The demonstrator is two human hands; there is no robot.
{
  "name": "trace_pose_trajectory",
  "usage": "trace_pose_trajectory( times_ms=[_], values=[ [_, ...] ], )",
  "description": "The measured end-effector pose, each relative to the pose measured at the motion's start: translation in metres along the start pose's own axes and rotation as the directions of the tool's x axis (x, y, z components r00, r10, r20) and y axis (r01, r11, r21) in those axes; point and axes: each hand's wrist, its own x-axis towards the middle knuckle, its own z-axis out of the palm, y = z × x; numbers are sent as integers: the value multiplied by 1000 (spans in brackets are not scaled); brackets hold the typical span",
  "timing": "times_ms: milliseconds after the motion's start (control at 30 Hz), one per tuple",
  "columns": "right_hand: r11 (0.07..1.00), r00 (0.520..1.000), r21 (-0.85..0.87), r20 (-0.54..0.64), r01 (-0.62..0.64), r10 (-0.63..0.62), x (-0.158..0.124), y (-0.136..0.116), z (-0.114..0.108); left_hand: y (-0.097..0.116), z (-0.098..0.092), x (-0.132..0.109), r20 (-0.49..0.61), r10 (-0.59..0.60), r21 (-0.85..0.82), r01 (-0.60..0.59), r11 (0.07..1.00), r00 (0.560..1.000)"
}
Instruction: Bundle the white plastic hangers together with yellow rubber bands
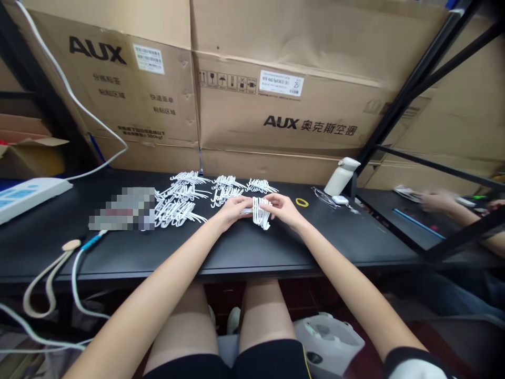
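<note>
A bundle of white hooks [261, 215] is held between my two hands, just above the black table. My left hand [233, 210] is closed on the bundle's left end. From the other side, my right hand [284, 207] pinches its upper right part with thumb and fingers. Behind my hands lie more piles of white hooks: a small one [262, 185], a middle one [225, 184] and a larger stack [177, 208] to the left. A yellow ring-shaped band [302, 202] rests on the table to the right of my right hand.
A white bottle [341, 176] stands back right, with glasses [324, 197] by it. At left are a blurred-out device [124, 208] with a cable and a white power strip [31, 197]. Cardboard [236, 116] walls the back. Beyond the black frame at right, another person's hand [437, 204] shows.
</note>
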Motion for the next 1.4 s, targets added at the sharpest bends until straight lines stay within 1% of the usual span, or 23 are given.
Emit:
trace_pose_trajectory(
  times_ms=[100, 233, 333, 467, 733, 933, 1033, 1267, 1400],
  values=[
    [1000, 1000, -13, 27, 5, -5, 0, 2, 0, 2, 1, 0, -4, -3, 0, 3, 1000, 1000],
    [1000, 1000, -18, 1, -8, 8, 1, 4, -1, 0, -1, 0, 29, 1, 12, -1, 1000, 1000],
    [999, 999, -31, -32, -20, 19, 1, 5, -3, -4, -4, 1, 72, 42, 84, -48, 995, 997],
    [998, 999, -57, -29, -19, 18, 1, 5, -3, -7, -7, 1, 97, 94, 177, -110, 978, 991],
    [998, 1000, -56, -9, 4, -4, 0, 5, 0, -1, -4, -3, 107, 41, 148, -57, 987, 993],
    [998, 1000, -61, -7, -20, 20, -1, 2, 1, -1, -5, -2, 99, 13, 118, -24, 993, 995],
    [997, 999, -68, -14, -43, 43, -2, -1, 2, -3, -6, 0, 76, -6, 100, -2, 995, 997],
    [997, 994, -20, -82, -72, 70, 2, 1, 1, -1, -5, -2, 33, 1, 66, -3, 998, 999],
    [997, 991, -25, -114, -73, 70, 4, 3, 0, 3, -2, -5, -28, -3, 39, 4, 999, 1000]
  ],
)
